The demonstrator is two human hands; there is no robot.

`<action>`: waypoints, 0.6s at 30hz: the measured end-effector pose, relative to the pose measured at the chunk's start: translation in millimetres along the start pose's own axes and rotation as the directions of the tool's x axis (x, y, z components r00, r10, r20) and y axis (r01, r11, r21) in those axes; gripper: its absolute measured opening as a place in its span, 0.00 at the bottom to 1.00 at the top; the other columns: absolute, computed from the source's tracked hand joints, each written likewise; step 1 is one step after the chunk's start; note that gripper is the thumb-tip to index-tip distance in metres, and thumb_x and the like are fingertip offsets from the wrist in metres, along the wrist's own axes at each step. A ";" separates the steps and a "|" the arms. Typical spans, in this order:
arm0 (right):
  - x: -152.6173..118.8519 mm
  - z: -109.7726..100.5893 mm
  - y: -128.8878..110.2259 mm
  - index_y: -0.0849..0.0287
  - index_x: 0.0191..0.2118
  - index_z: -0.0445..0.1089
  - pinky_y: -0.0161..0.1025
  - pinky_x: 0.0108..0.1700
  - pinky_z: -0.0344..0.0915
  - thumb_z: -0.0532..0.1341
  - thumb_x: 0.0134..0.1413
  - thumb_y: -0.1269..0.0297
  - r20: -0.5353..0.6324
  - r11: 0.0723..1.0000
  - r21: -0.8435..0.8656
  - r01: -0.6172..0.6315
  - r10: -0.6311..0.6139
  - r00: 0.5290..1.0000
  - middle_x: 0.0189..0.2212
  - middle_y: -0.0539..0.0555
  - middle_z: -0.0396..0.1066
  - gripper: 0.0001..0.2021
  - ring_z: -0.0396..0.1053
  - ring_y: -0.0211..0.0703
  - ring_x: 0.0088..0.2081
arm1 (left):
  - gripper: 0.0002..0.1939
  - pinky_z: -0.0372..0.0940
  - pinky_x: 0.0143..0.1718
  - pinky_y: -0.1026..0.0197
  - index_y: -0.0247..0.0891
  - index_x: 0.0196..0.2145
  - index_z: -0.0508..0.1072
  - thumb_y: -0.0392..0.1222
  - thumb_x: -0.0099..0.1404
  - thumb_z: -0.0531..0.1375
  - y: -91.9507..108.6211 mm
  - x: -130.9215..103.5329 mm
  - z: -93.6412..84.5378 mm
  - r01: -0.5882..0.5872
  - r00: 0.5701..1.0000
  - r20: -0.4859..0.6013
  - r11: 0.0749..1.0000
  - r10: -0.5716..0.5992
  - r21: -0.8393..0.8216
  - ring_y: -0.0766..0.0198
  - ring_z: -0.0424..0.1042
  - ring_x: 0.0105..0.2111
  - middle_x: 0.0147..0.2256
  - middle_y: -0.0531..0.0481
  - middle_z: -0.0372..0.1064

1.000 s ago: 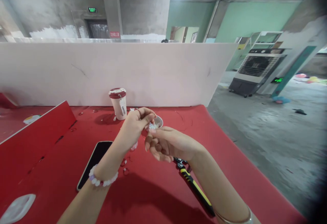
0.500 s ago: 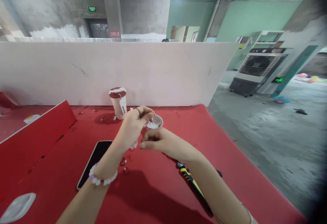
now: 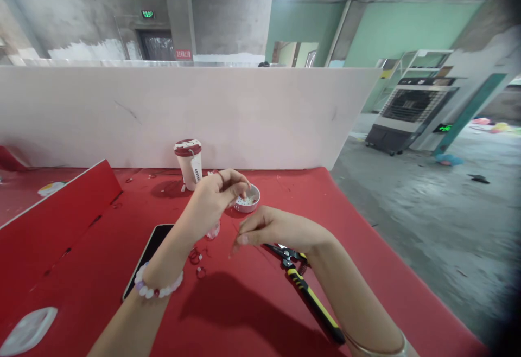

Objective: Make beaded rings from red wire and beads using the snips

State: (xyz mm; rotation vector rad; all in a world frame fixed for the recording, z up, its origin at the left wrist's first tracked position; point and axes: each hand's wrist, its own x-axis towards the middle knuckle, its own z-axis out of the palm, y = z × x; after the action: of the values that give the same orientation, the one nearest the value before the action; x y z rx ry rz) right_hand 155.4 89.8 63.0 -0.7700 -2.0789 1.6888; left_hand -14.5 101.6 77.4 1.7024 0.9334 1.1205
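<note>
My left hand (image 3: 215, 197), with a white-and-purple bead bracelet (image 3: 157, 292) at its wrist, is pinched closed beside a small white bowl (image 3: 247, 205). What its fingertips hold is too small to make out. Lower and to the right, my right hand (image 3: 277, 229) bends down with thumb and fingers together. A faint thin cord seems to run from its fingertips toward the left hand. The bowl holds small pale pieces. Pliers (image 3: 313, 303) with yellow-and-black handles lie under the right wrist. Small dark-red cord loops (image 3: 195, 256) lie below the left hand.
A lidded coffee cup (image 3: 189, 167) stands behind the left hand. A phone (image 3: 152, 248) lies partly under the left forearm. A clear plastic lid (image 3: 28, 330) is at front left. A white partition (image 3: 183, 113) closes the red table's (image 3: 244, 313) far side; its right edge drops to the floor.
My right hand has moved a little right, away from the left, uncovering more of the bowl and the pliers' jaws. My left hand has hardly moved.
</note>
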 end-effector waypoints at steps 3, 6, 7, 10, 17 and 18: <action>1.3 2.3 2.5 0.59 0.32 0.77 0.35 0.34 0.60 0.60 0.54 0.61 0.000 0.996 0.030 -0.084 0.084 0.996 0.20 0.47 0.67 0.09 0.62 0.33 0.24 | 0.04 0.61 0.29 0.65 0.40 0.30 0.71 0.40 0.60 0.58 3.1 -2.0 2.4 0.027 0.990 0.135 1.000 -0.029 0.011 0.70 0.64 0.26 0.26 0.55 0.65; 7.2 3.6 8.4 0.61 0.27 0.74 0.37 0.34 0.63 0.60 0.53 0.62 -0.095 0.985 0.165 -0.047 0.063 0.994 0.22 0.50 0.71 0.10 0.67 0.35 0.24 | 0.04 0.64 0.30 0.64 0.39 0.28 0.71 0.40 0.60 0.58 5.9 -1.9 4.3 0.041 0.995 0.090 0.998 -0.045 0.037 0.68 0.67 0.27 0.26 0.55 0.67; 9.5 3.0 10.6 0.61 0.27 0.73 0.37 0.35 0.64 0.60 0.53 0.61 -0.166 0.978 0.207 -0.010 0.045 0.985 0.23 0.51 0.73 0.10 0.69 0.36 0.26 | 0.05 0.64 0.30 0.63 0.39 0.28 0.70 0.40 0.60 0.57 6.6 -1.7 4.6 0.047 0.997 0.059 0.998 -0.050 0.049 0.68 0.67 0.27 0.25 0.54 0.67; 15.3 -1.4 15.7 0.61 0.29 0.73 0.38 0.39 0.65 0.60 0.53 0.58 -0.447 0.944 0.289 0.160 -0.014 0.895 0.27 0.53 0.74 0.11 0.71 0.37 0.29 | 0.07 0.65 0.29 0.62 0.39 0.27 0.69 0.42 0.61 0.57 8.1 -1.9 5.6 0.035 0.999 -0.018 0.997 -0.034 0.076 0.66 0.69 0.26 0.24 0.54 0.68; 15.3 -7.4 11.1 0.60 0.30 0.73 0.38 0.39 0.65 0.64 0.49 0.59 -0.805 0.817 0.292 0.497 -0.071 0.589 0.27 0.53 0.75 0.09 0.71 0.38 0.31 | 0.06 0.63 0.39 0.60 0.39 0.29 0.70 0.41 0.63 0.56 11.7 -6.2 14.0 -0.029 0.976 -0.206 0.980 0.069 0.195 0.64 0.69 0.32 0.28 0.53 0.71; 15.0 -6.7 9.8 0.60 0.30 0.73 0.37 0.39 0.65 0.64 0.49 0.59 -0.826 0.810 0.269 0.521 -0.084 0.558 0.27 0.52 0.75 0.08 0.71 0.38 0.31 | 0.06 0.62 0.39 0.60 0.40 0.29 0.70 0.41 0.63 0.56 12.4 -6.8 15.2 -0.029 0.968 -0.237 0.978 0.078 0.206 0.64 0.69 0.32 0.28 0.53 0.71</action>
State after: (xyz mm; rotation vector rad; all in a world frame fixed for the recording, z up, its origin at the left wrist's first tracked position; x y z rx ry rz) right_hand 149.4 105.5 53.9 -0.7152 -1.0102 1.2282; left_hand -0.8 87.3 83.7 1.7866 1.1943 1.3318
